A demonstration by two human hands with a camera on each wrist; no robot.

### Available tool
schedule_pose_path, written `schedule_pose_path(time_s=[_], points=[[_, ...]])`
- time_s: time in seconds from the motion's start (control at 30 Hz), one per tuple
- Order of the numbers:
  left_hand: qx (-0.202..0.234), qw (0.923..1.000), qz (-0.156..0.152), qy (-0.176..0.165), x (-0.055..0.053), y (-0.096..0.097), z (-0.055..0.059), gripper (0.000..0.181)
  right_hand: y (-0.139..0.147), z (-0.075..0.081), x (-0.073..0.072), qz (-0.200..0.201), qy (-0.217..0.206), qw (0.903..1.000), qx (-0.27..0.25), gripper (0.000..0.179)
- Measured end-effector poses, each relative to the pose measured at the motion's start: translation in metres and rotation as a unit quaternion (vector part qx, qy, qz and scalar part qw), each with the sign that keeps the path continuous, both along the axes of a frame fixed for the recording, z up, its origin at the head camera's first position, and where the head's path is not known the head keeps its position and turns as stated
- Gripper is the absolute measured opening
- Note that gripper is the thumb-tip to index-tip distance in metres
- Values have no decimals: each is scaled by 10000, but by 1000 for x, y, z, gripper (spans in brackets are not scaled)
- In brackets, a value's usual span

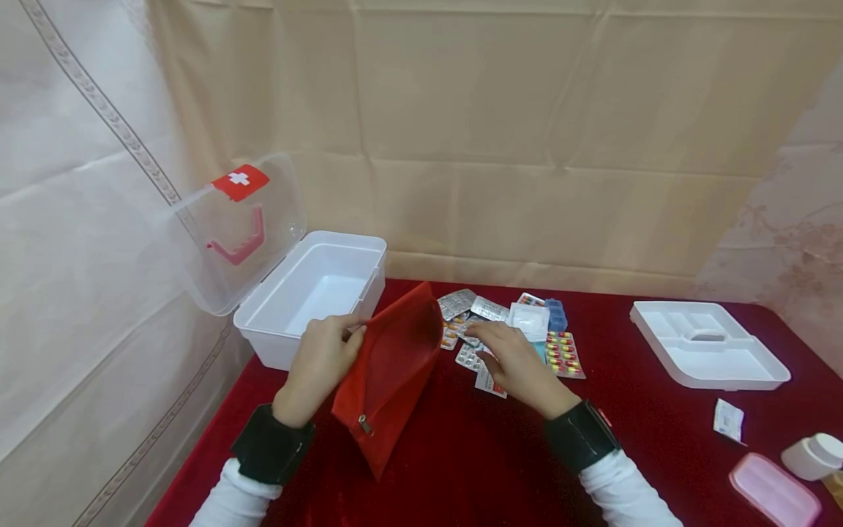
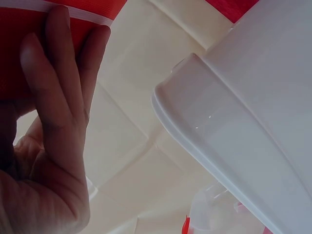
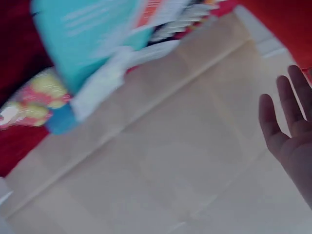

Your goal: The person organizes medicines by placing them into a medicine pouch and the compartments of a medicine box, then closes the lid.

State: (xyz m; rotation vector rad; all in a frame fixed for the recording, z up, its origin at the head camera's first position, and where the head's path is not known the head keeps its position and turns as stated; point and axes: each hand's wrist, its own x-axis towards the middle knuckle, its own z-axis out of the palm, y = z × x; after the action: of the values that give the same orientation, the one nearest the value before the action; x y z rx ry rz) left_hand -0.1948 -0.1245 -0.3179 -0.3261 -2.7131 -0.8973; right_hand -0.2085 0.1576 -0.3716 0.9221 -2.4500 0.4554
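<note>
My left hand (image 1: pixel 324 356) pinches the edge of a red zip pouch (image 1: pixel 395 410), whose mouth gapes upward. In the left wrist view, several fingers (image 2: pixel 63 73) lie along the pouch's red side (image 2: pixel 19 63). To the right of the pouch, my right hand (image 1: pixel 523 364) is over the near edge of a pile of blister packs (image 1: pixel 469 356). Its fingers look spread and hold nothing in the right wrist view. The pile also has red-and-yellow capsules (image 1: pixel 563 355), a white packet (image 1: pixel 529 320) and a blue pill case (image 1: pixel 556 315). My right hand hides part of it.
A white first-aid box (image 1: pixel 283 344) stands at the left, its clear lid (image 1: pixel 191 263) raised. A white divided tray (image 1: pixel 685 366) lies at the right. Nearer are a small sachet (image 1: pixel 728 419), a pink case (image 1: pixel 773 489) and a white bottle (image 1: pixel 811 457), on red cloth (image 1: pixel 500 468).
</note>
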Motion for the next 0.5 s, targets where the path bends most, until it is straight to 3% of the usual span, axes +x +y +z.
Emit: schedule_pose_path(time_s=[0.13, 0.27, 0.5], points=[[-42, 10000, 38, 18, 0, 0, 0, 21, 14, -12, -3, -467, -540, 9970, 284, 37], [-34, 10000, 62, -4, 0, 0, 0, 21, 21, -24, -6, -831, -1259, 9873, 507, 38], [38, 9998, 84, -166, 0, 0, -2, 21, 24, -38, -14, -1065, -1988, 9705, 852, 52]])
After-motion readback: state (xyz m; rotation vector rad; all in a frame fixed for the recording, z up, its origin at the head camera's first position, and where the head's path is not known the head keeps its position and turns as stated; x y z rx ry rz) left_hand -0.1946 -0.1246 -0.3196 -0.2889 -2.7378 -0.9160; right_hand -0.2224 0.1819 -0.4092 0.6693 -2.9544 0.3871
